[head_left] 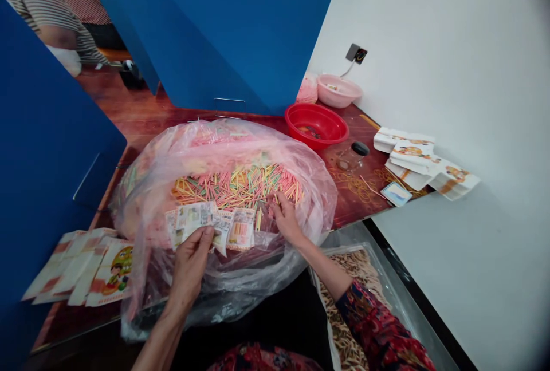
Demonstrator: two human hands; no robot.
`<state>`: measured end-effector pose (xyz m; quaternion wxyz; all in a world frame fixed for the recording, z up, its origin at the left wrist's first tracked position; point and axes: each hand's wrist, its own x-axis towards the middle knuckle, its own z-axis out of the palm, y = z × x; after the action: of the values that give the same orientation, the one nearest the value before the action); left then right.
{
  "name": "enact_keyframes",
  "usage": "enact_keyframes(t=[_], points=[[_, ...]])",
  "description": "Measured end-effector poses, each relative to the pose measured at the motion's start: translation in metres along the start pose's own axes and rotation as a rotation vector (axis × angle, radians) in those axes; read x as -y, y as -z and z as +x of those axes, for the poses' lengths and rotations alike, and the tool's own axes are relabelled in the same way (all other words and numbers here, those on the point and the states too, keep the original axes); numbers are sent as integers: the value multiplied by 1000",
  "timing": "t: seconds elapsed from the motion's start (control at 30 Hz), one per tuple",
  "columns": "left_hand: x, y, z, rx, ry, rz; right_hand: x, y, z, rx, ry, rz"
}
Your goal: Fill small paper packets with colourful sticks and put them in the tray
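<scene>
A large clear plastic bag (320,188) lies open on the table with a heap of thin pink, yellow, green and orange sticks (240,183) inside. Several small printed packets (241,231) lie in a row at the near side of the heap. My left hand (191,259) is closed on one printed packet (195,213), thumb on top, at the row's left part. My right hand (286,219) reaches into the heap's right side, fingertips pinched together among the sticks. What lies between those fingertips is too small to tell.
Printed paper bags (92,265) fan out at left. A red basin (318,125), pink basin (339,91), lidded jar (353,156) and stacked printed packs (415,156) stand at right. Blue partitions (206,33) rise behind. A tray of brownish pieces (344,296) sits below. Another person (55,10) is at far left.
</scene>
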<state>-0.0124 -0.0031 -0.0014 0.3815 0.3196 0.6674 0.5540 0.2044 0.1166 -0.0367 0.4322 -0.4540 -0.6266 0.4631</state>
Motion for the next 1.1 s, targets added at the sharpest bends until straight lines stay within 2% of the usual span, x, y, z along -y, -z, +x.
enact_keyframes(t=[0.13, 0.33, 0.5, 0.6, 0.7, 0.8, 0.97, 1.1], points=[[-6, -6, -2, 3, 24, -35, -2, -1, 1, -26, 37, -14], [-3, -13, -6, 47, 7, -14, 10, -6, 10, -186, -146, 369], [6, -15, -6, 107, -15, 31, 41, -10, 13, -195, -250, 737], [8, -17, -6, 163, -33, 1, 68, -15, 9, -135, -252, 833], [8, -19, -6, 186, -31, -34, 92, -24, 3, -65, -204, 833], [6, -20, -7, 192, -30, -55, 106, -34, -1, -44, -164, 790], [2, -20, -9, 206, -60, -69, 101, -44, -5, -10, -113, 681], [1, -19, -11, 211, -75, -57, 95, -43, -10, 38, -32, 547]])
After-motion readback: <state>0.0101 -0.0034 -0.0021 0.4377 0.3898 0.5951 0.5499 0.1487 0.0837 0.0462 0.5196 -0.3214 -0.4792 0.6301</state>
